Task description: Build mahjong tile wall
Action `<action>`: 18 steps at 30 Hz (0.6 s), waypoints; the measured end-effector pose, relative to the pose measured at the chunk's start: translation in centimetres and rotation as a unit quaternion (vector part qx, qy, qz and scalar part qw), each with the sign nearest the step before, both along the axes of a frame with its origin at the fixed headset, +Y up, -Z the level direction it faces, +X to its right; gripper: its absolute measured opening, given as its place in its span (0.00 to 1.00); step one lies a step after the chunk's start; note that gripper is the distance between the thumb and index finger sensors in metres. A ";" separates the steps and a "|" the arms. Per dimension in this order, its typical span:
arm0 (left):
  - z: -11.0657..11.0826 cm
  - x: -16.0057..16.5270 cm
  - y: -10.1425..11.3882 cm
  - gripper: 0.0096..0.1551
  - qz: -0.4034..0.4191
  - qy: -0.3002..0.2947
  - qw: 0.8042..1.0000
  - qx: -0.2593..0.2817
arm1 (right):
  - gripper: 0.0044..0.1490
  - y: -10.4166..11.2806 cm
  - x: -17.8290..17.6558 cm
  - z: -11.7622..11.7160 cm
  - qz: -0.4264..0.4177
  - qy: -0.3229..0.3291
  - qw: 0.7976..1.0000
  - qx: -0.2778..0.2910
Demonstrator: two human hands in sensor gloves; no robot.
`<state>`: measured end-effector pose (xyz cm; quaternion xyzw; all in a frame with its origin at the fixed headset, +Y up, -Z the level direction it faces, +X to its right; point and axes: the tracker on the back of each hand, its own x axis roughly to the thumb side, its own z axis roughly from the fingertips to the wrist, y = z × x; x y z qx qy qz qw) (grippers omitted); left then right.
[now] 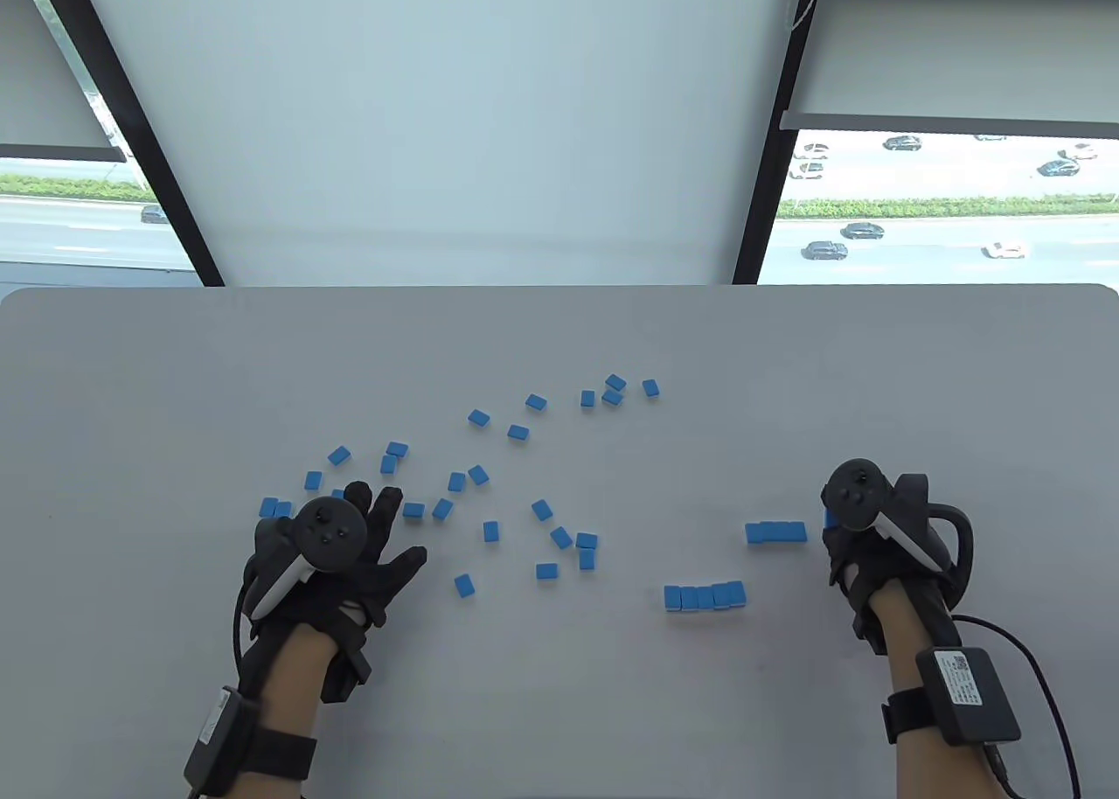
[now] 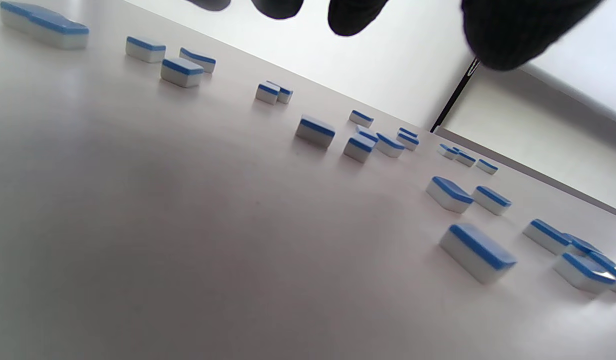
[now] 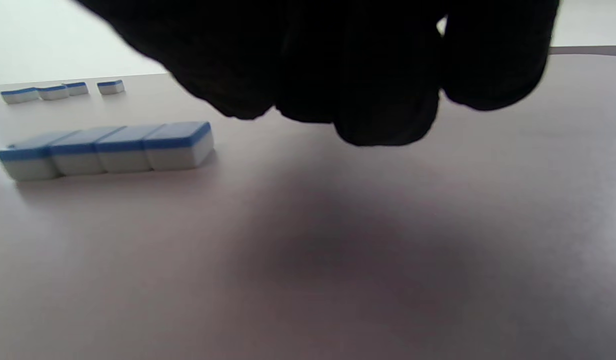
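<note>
Loose blue-backed mahjong tiles lie scattered over the white table. Two short rows stand at the right: a row of four and, nearer me, a row of several. My left hand reaches flat over the scattered tiles with its fingers straight and holds nothing; in the left wrist view its fingertips hang above the table, a loose tile lying close by. My right hand is just right of the row of four, fingers curled. A blue tile shows at its left edge.
The table's far edge runs along a window with blinds. A small group of tiles lies furthest out. Two tiles sit side by side left of my left hand. Cables trail from both wrists.
</note>
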<state>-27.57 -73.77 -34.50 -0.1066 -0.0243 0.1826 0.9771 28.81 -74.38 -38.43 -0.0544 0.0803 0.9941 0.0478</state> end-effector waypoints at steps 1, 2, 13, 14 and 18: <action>0.0 0.0 0.0 0.50 0.000 0.000 1.000 0.000 | 0.36 -0.3 -0.1 -0.1 0.000 0.001 1.000 -0.003; 0.0 0.0 0.0 0.50 0.000 -0.001 1.000 -0.001 | 0.36 -0.6 -0.2 -0.2 0.004 0.001 1.000 -0.007; 0.0 0.2 0.1 0.50 -0.002 -0.003 1.000 0.002 | 0.35 -1.1 -0.9 -0.4 0.022 0.008 1.000 -0.012; 0.0 0.2 0.1 0.50 -0.001 -0.003 1.000 0.002 | 0.34 -1.1 -0.9 -0.4 0.022 0.008 1.000 -0.012; 0.0 0.1 0.1 0.51 0.000 -0.002 1.000 0.001 | 0.34 -1.1 -0.9 -0.4 0.017 0.008 1.000 -0.011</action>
